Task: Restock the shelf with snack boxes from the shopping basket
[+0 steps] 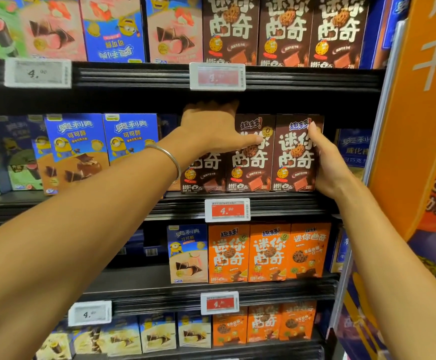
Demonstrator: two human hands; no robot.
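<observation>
Head view, hands (211,128) (327,162) gripping glossy rectangular boxes (293,158)

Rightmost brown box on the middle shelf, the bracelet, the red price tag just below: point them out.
rightmost brown box (292,157), head view, centre of front face.
bracelet (171,156), head view, top of the band.
red price tag (227,210), head view, red panel.

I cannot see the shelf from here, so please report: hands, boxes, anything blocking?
Left hand over left brown box top, fingers hidden. Right hand grips right brown box edge. Both boxes upright on shelf, nothing blocking.
</observation>
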